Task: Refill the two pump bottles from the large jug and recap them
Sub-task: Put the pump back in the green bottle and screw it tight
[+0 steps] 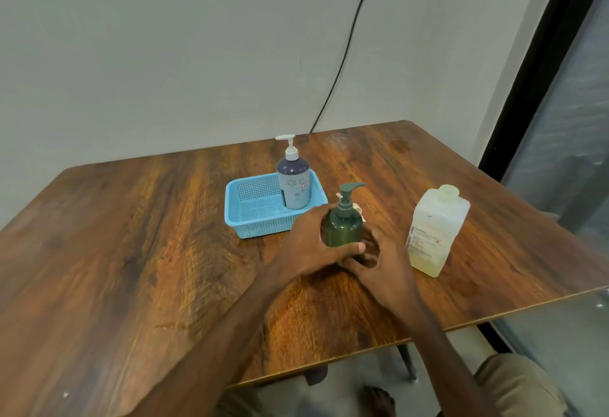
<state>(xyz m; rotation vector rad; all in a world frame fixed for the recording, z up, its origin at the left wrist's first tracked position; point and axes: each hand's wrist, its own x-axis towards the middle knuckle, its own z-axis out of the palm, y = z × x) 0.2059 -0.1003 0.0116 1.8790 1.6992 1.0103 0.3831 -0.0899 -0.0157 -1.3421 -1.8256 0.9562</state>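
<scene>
A green pump bottle (342,230) is stood upright centrally, pump fitted; a blue pump bottle (293,185) beyond it; a capped translucent jug (435,232) rightward.

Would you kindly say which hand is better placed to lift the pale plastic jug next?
Probably the right hand: it lies nearest the pale plastic jug, while the left hand grips the dark green pump bottle farther away.

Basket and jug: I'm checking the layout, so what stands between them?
Head view: the green bottle, held by the left hand and right hand, stands between basket and jug.
</scene>
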